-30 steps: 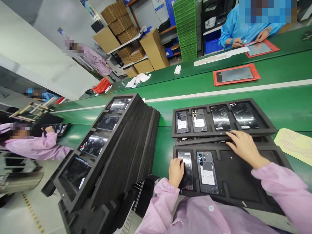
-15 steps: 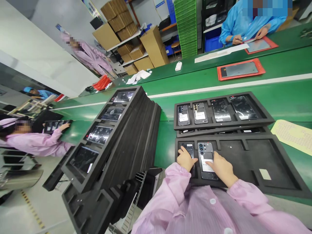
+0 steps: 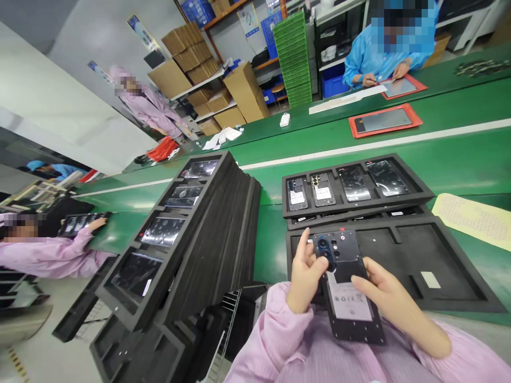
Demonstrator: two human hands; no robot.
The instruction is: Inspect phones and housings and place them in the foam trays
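Observation:
I hold a dark smartphone (image 3: 348, 268) up off the tray, its camera side facing me and a white label on its lower back. My left hand (image 3: 304, 274) grips its upper left side, thumb by the camera lenses. My right hand (image 3: 385, 287) is closed around the right edge, thumb lying over the back. Beneath is a black foam tray (image 3: 459, 266) with compartments, a small pale sticker (image 3: 430, 280) in the right one. The left compartments are largely hidden by the phone and my hands. Just beyond, another foam tray (image 3: 415, 181) holds several phones.
A tall, leaning stack of foam trays (image 3: 223, 229) stands at left, phones in its top tray. A yellow printed sheet (image 3: 475, 221) lies at right. Across the green bench (image 3: 275, 154), a person in blue (image 3: 379, 58) works near a red-backed panel (image 3: 385, 121).
The phone has risen out of the tray toward me in my right hand. My left hand has moved from the leftmost compartment onto this phone's upper left side.

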